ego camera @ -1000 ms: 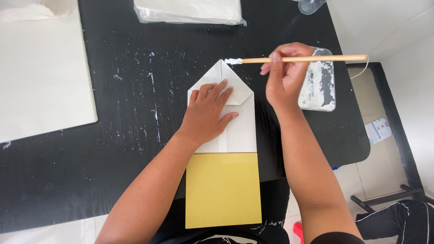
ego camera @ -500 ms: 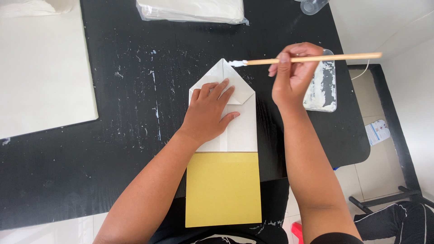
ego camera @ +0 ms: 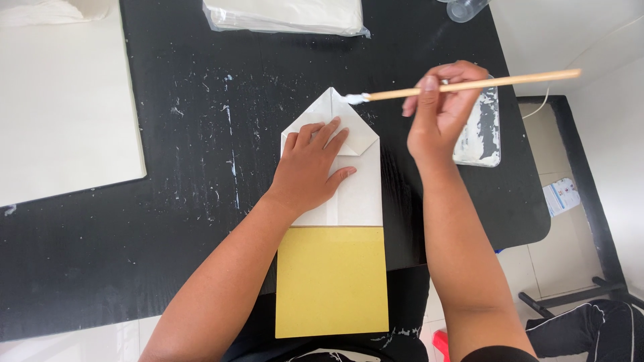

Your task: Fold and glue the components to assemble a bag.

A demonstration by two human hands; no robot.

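Folded white paper [ego camera: 349,181] lay flat on the black bench [ego camera: 168,255], its yellow lower part [ego camera: 332,281] overhanging the near edge. Judged light, thin, easily creased — best pinned by a flat palm. Left hand [ego camera: 310,167] spread open, pressing it down. Right hand [ego camera: 443,114] pinched a wooden brush [ego camera: 469,84], white-loaded tip at the paper's peak — near a paste tray [ego camera: 479,131].

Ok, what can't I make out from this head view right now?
- Folded white paper: its centre is hidden under the left hand.
- Brush: the right hand covers the middle of its handle.
- Clear container: cut off by the top edge.
- Glue tray: partly behind the right hand.
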